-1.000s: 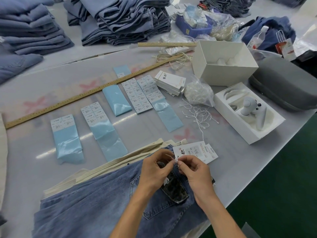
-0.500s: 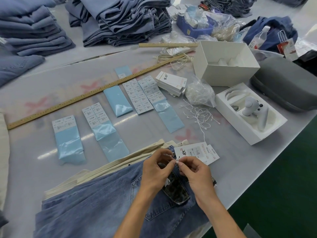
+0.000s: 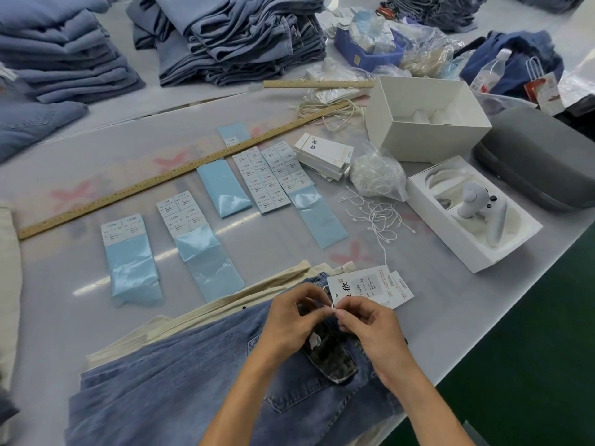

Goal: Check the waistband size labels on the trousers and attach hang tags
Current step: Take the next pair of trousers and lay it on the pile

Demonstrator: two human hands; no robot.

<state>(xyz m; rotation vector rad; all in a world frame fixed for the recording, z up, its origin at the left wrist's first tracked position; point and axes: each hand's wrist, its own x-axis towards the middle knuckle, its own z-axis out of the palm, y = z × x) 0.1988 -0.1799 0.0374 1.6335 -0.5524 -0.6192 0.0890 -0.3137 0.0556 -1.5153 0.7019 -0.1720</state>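
Hands meet over the waistband end of a pair of blue jeans [image 3: 180,391] lying at the near edge of the worktop [image 3: 80,300]. The left hand [image 3: 291,320] and the right hand [image 3: 370,329] both have their fingers curled, and their fingertips pinch a thin white tag string [image 3: 331,305] between them, just above a dark patch [image 3: 331,355] on the jeans. That string leads to a white hang tag [image 3: 363,286] lying beside the hands, partly on the jeans and partly on the worktop, with a smaller tag tucked under it. Cream-coloured trousers [image 3: 225,304] lie under the jeans, their edges showing along the far side. Beyond them sit several pale blue sheets of size stickers [image 3: 257,178], set out in a row near a long wooden ruler [image 3: 161,181]. To the right lie a stack of spare hang tags [image 3: 323,154], a clear bag of strings [image 3: 376,173] and a loose tangle of white strings [image 3: 376,217]. An open white box [image 3: 428,120] and a white tray holding a controller [image 3: 479,209] stand near the right edge, beside a grey case [image 3: 541,162]. Piles of folded blue trousers [image 3: 238,40] fill the far side.
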